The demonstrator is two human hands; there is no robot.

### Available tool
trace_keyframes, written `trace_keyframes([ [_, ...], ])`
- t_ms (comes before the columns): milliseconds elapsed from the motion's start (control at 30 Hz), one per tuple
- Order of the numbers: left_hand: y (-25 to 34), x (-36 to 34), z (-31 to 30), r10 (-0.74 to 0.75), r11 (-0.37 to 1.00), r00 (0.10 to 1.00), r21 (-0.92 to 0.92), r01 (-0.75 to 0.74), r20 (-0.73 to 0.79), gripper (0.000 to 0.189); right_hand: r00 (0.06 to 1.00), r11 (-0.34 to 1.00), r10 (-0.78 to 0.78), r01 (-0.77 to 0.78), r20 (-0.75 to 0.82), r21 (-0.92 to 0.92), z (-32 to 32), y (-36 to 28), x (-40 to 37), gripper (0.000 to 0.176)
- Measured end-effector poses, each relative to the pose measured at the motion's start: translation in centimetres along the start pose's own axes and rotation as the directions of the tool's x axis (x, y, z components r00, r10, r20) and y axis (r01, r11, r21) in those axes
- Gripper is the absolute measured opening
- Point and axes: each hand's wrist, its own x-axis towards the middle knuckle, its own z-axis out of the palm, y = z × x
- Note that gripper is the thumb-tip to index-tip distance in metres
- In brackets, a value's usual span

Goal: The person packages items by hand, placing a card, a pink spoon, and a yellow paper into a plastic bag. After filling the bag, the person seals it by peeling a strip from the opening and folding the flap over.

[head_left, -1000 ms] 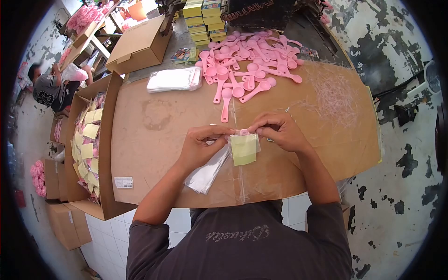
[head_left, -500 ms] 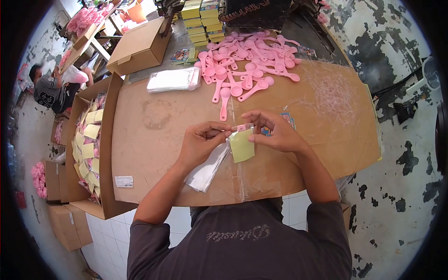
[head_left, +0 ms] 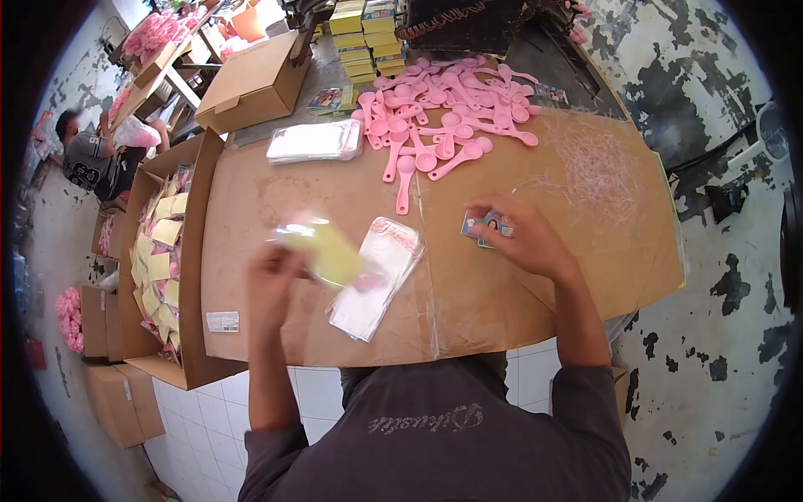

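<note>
My left hand (head_left: 280, 272), blurred by motion, is closed on a clear plastic bag (head_left: 328, 251) with a yellow card inside and a bit of pink at its lower end. The bag tilts over a fanned stack of white-looking clear bags (head_left: 376, 280) lying on the cardboard. My right hand (head_left: 527, 237) is at small printed picture cards (head_left: 488, 227) on the cardboard. Its thumb and fingers are apart over the cards, with nothing seen lifted between them. Beyond both hands lies a heap of pink measuring spoons (head_left: 443, 109).
An open carton (head_left: 196, 276) of bagged pieces with yellow cards stands at the left table edge. A bundle of clear bags (head_left: 315, 140), stacked cards (head_left: 364, 38) and a closed box (head_left: 251, 79) sit farther back. Plastic strands (head_left: 594, 167) lie right. Another person (head_left: 96, 159) sits far left.
My left hand has moved left toward the carton, carrying the yellow-carded bag away from my right hand. The right hand has let go of that bag and shifted right, over the picture cards.
</note>
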Motion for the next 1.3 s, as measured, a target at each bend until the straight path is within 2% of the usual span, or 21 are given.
trace_keyframes([
  [33,-0.9,-0.6,-2.2,0.086,0.987,0.976,-0.117,-0.111,-0.201,0.024,0.999,0.998,0.009,-0.011,-0.035,-0.059,-0.9,0.5,-0.4,0.035],
  [100,0.5,-1.7,-3.5,0.096,0.894,0.897,-0.358,-0.269,-0.432,0.036,0.995,0.984,0.020,-0.037,-0.102,-0.172,-2.4,1.6,-1.1,0.038],
  [133,1.4,-2.1,-3.1,0.092,0.946,0.926,-0.259,-0.196,-0.367,0.042,0.997,0.975,0.028,-0.043,-0.073,-0.219,-2.8,2.1,-1.3,0.042],
  [167,0.4,-2.3,-2.6,0.116,0.991,0.947,-0.026,-0.130,-0.301,0.049,0.998,0.963,0.038,-0.048,-0.043,-0.267,-3.2,2.4,-1.5,0.047],
  [200,-0.5,-2.6,-1.8,0.122,0.975,0.965,0.211,-0.073,-0.230,0.057,0.999,0.948,0.047,-0.049,-0.014,-0.315,-3.4,2.6,-1.6,0.051],
  [233,-0.3,-2.9,0.4,0.074,0.903,0.990,0.428,-0.016,-0.120,0.076,0.999,0.944,0.045,-0.039,0.011,-0.329,-3.4,2.7,-1.6,0.058],
  [267,0.3,-3.6,3.1,0.079,0.816,0.997,0.575,-0.058,-0.012,0.090,0.998,0.939,0.045,-0.031,0.034,-0.342,-3.3,2.7,-1.8,0.064],
  [300,0.0,-3.9,5.2,0.125,0.671,0.988,0.726,-0.151,0.090,0.098,0.997,0.935,0.047,-0.024,0.056,-0.354,-3.1,2.8,-2.0,0.071],
  [333,-0.3,-4.1,6.7,0.145,0.495,0.969,0.834,-0.246,0.199,0.106,0.995,0.931,0.076,-0.047,0.065,-0.363,-3.0,2.9,-2.1,0.074],
  [433,0.1,-4.0,9.7,0.040,0.394,0.978,0.896,-0.206,0.207,0.117,0.988,0.917,0.130,-0.089,0.081,-0.388,-3.0,3.2,-2.3,0.080],
  [567,-0.6,-2.5,9.5,0.034,0.498,0.970,0.837,-0.224,0.239,0.112,0.991,0.926,0.109,-0.072,0.078,-0.372,-3.3,4.1,-2.5,0.073],
  [867,-0.4,3.1,10.7,0.066,0.513,0.868,0.729,-0.453,0.493,0.101,0.992,0.936,0.125,-0.118,-0.002,-0.332,-2.2,5.4,-1.3,0.050],
  [967,0.8,4.4,10.7,0.019,0.590,0.874,0.700,-0.402,0.485,0.085,0.996,0.949,0.057,-0.076,-0.071,-0.305,-2.0,5.5,-1.3,0.044],
  [1067,-0.4,6.5,10.9,-0.073,0.651,0.913,0.713,-0.261,0.401,0.057,0.993,0.961,0.007,-0.040,-0.122,-0.273,-1.7,6.3,-1.2,0.036],
  [1167,-1.6,7.3,10.6,-0.038,0.716,0.938,0.664,-0.214,0.344,0.032,0.992,0.972,0.031,-0.058,-0.123,-0.227,-2.3,6.5,-1.2,0.028],
  [1200,-1.5,7.5,10.6,-0.047,0.734,0.944,0.652,-0.188,0.325,0.031,0.992,0.976,0.048,-0.072,-0.117,-0.207,-2.5,6.3,-1.3,0.025],
  [1300,-0.9,7.3,10.4,-0.066,0.784,0.959,0.609,-0.121,0.277,0.027,0.989,0.990,0.139,-0.138,-0.040,0.026,-2.8,4.6,-1.2,0.017],
])
